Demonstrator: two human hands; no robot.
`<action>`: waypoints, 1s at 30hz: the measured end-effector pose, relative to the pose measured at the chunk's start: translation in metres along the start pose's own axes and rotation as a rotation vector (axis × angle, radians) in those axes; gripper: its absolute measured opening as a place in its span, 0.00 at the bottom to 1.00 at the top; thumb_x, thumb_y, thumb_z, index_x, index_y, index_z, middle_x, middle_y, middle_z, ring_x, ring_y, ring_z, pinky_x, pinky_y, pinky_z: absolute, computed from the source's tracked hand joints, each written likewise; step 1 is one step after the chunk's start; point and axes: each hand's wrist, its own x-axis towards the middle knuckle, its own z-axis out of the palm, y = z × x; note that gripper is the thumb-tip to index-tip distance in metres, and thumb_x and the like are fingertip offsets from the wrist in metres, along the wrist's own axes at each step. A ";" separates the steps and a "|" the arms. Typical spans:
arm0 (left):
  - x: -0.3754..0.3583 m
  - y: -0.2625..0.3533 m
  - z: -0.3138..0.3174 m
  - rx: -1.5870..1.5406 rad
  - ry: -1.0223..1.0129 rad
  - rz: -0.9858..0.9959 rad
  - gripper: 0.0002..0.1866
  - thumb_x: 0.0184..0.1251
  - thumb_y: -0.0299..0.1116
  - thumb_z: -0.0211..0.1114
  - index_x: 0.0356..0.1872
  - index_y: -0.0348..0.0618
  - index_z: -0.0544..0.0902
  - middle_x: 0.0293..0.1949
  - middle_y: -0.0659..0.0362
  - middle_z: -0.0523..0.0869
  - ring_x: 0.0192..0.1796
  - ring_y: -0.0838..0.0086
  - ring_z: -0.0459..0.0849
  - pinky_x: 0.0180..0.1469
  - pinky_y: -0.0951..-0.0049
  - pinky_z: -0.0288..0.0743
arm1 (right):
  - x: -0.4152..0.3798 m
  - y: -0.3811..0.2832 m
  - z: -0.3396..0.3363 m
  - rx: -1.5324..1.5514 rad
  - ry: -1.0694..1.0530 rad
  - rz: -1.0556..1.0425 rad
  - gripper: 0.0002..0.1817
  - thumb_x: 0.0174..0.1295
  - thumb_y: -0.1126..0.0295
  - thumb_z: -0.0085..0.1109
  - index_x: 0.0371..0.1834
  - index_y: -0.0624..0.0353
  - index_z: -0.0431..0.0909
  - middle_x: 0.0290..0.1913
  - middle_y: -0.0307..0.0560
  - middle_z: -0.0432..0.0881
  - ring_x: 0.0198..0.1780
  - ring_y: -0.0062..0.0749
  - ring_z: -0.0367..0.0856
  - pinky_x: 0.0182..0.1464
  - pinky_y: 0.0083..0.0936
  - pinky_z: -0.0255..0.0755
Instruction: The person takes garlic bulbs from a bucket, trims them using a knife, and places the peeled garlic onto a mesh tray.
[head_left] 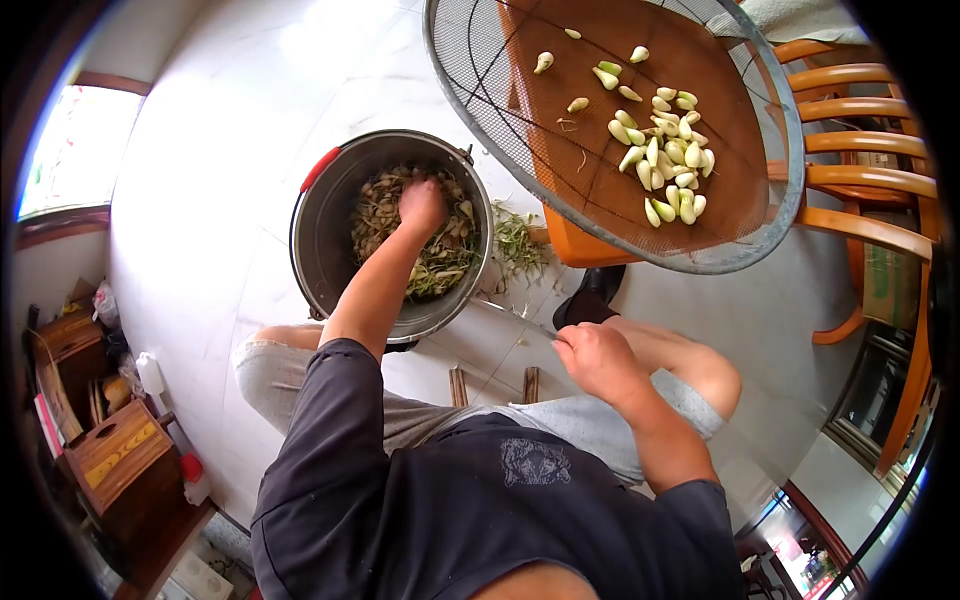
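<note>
My left hand (pixel 424 203) reaches into a metal bucket (pixel 312 250) and touches the small unpeeled bulbs (pixel 375 215) inside; its fingertips are hidden. Green trimmings (pixel 440 272) lie in the bucket beside the bulbs. Over my thigh, my right hand (pixel 600 362) is closed around the handle of a knife (pixel 515 318), whose thin blade points left toward the bucket. At the upper right, a round mesh sieve (pixel 560 165) holds several pale, cleaned bulbs (pixel 675 150), which look like garlic cloves, mostly clustered on its right side.
The sieve rests over an orange stool or chair seat (pixel 580 240). Cut green stalks (pixel 518 245) litter the tiled floor right of the bucket. A wooden chair (pixel 860 180) stands at the right, and wooden boxes (pixel 115 455) are at the left.
</note>
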 end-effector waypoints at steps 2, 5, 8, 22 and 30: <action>0.000 0.002 -0.001 0.000 -0.004 -0.010 0.14 0.49 0.27 0.61 0.40 0.42 0.80 0.43 0.46 0.81 0.47 0.51 0.80 0.49 0.56 0.76 | 0.001 0.000 0.001 0.010 -0.004 -0.007 0.10 0.58 0.65 0.55 0.27 0.60 0.78 0.28 0.56 0.79 0.34 0.53 0.79 0.36 0.45 0.73; 0.001 0.008 -0.009 -0.069 -0.041 -0.062 0.12 0.49 0.27 0.62 0.39 0.43 0.80 0.38 0.49 0.83 0.45 0.52 0.81 0.46 0.56 0.76 | -0.001 0.003 0.003 0.007 0.000 -0.019 0.10 0.58 0.65 0.55 0.26 0.60 0.78 0.27 0.56 0.79 0.34 0.53 0.79 0.36 0.45 0.72; -0.006 0.005 -0.017 -0.175 0.050 -0.022 0.09 0.51 0.29 0.64 0.36 0.43 0.80 0.33 0.52 0.84 0.41 0.55 0.82 0.44 0.58 0.76 | -0.002 0.001 0.003 0.000 0.016 -0.027 0.10 0.58 0.65 0.55 0.25 0.61 0.78 0.27 0.56 0.79 0.33 0.54 0.79 0.37 0.45 0.72; -0.130 0.027 -0.136 -1.332 0.121 -0.129 0.08 0.58 0.28 0.69 0.36 0.36 0.82 0.28 0.65 0.82 0.28 0.85 0.77 0.33 0.84 0.71 | -0.004 -0.026 -0.009 0.179 0.275 -0.135 0.10 0.59 0.66 0.55 0.30 0.62 0.80 0.29 0.58 0.80 0.34 0.54 0.78 0.37 0.42 0.72; -0.189 0.067 -0.136 -1.745 -0.187 -0.128 0.06 0.60 0.24 0.65 0.36 0.32 0.81 0.26 0.61 0.81 0.26 0.80 0.75 0.29 0.80 0.69 | -0.002 -0.047 -0.007 0.076 0.624 -0.527 0.12 0.53 0.73 0.61 0.42 0.59 0.80 0.28 0.47 0.78 0.32 0.43 0.78 0.33 0.34 0.72</action>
